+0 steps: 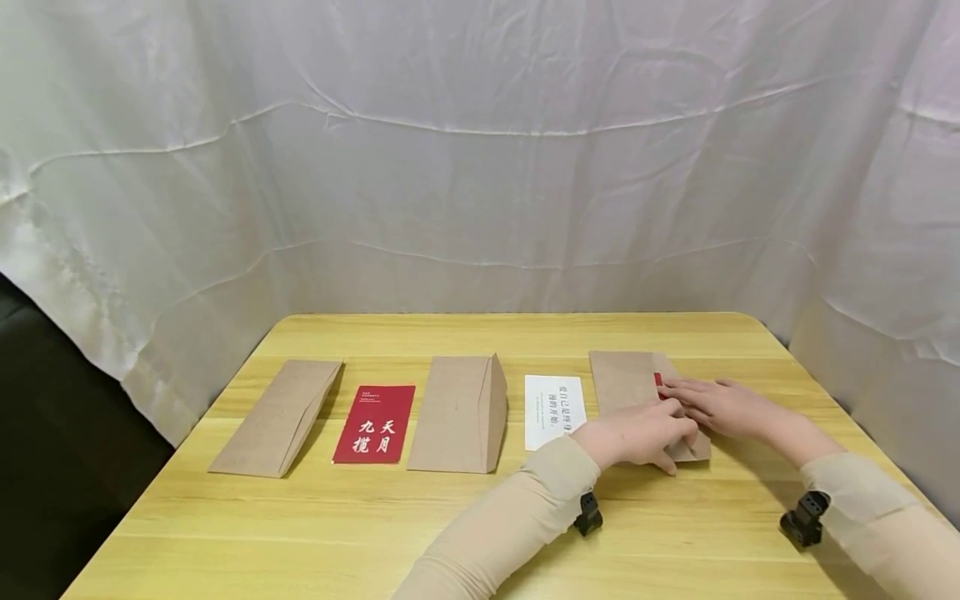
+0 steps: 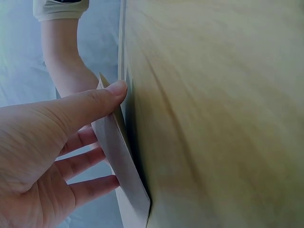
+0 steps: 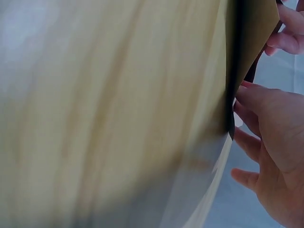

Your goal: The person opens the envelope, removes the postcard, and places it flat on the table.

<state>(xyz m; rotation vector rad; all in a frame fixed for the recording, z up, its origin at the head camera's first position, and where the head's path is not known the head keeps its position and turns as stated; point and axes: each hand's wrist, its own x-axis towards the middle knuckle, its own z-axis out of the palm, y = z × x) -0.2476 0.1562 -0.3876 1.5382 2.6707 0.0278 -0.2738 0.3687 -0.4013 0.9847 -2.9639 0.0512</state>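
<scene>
At the right of the table lies a brown paper envelope [image 1: 625,377], with a small strip of a red card [image 1: 658,379] showing at its flap side. My left hand [image 1: 648,433] pinches the envelope's near edge [image 2: 126,166] between thumb and fingers, as the left wrist view shows. My right hand [image 1: 723,408] reaches in from the right, its fingertips at the flap and beside the red strip. In the right wrist view, the thumb and fingers of this hand [image 3: 280,137] close on the raised brown paper [image 3: 256,38]. Most of the red card is hidden.
Left of the hands lie a white card [image 1: 551,408] with printed characters, a second brown envelope [image 1: 450,417], a red card with white characters [image 1: 375,417] and a third envelope [image 1: 270,421]. Beneath them is a wooden table [image 1: 300,533]; a pale curtain [image 1: 487,192] hangs behind.
</scene>
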